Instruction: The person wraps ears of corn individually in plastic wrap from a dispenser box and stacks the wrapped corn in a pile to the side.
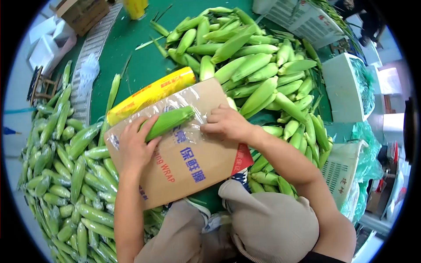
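A brown cardboard sheet (175, 175) with blue and red print lies across my lap. Clear plastic film is spread over its upper part, beside a yellow roll of wrap (151, 94) along the far edge. My left hand (137, 140) has its fingers around the lower end of a green corn cob (169, 122) that rests on the film. My right hand (228, 124) is closed at the film's right side, its fingertips pinching the film near the cob's tip.
Unwrapped corn (258, 65) is heaped on the green surface (131, 39) ahead and right. Film-wrapped cobs (83, 184) pile up at the left. White crates (302, 19) and a foam box (346, 87) stand at the right, a cardboard box (83, 13) at the upper left.
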A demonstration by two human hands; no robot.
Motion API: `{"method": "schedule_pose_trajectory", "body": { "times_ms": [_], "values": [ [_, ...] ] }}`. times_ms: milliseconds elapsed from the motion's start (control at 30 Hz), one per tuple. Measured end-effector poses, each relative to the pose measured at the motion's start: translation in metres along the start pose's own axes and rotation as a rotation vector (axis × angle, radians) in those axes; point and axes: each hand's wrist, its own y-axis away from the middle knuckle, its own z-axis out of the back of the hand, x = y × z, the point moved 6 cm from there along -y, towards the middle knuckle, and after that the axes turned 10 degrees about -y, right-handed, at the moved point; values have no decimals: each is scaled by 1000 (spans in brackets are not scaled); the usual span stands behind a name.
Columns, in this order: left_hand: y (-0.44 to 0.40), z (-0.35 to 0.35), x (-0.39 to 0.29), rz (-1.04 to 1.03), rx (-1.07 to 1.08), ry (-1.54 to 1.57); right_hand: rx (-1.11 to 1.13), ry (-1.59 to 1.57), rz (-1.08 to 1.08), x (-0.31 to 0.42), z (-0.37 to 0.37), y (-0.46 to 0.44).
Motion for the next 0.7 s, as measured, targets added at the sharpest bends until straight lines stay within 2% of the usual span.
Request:
{"method": "schedule_pose_trajectory", "body": {
  "times_ms": [67,100,200,233,267,300,333,400,433,467,533,567,667,700],
  "values": [
    [1,0,-1,5,39,12,-415,-421,-115,-17,10,28],
    [3,-3,1,-12,45,22,-565,-338,-107,-11,13,39],
    [14,-3,0,-35,83,58,-488,-382,-221,17,12,3],
    [12,-3,1,-35,97,68,-525,-293,-98,21,13,-26],
    [9,-2,2,-35,108,73,-312,-275,-122,21,6,-49],
    [6,1,-1,-43,131,42,-271,-131,-55,26,0,-63],
    [6,4,2,-58,93,73,-241,18,13,31,-7,-78],
    [15,-1,16,-88,16,130,-142,69,-82,20,-21,-91],
    [29,7,28,-80,-150,201,-88,84,-128,12,-32,-93],
    [51,9,39,38,-193,126,-149,141,-57,6,-35,-93],
    [93,17,48,245,-289,-28,-207,56,-109,10,-29,-87],
    [100,14,43,334,-159,-149,-197,48,-112,13,-27,-86],
    [119,-5,57,400,81,-111,-120,24,-108,16,-29,-82],
    [116,-1,58,417,0,-70,-95,30,-97,15,-26,-83]
  ]
}}
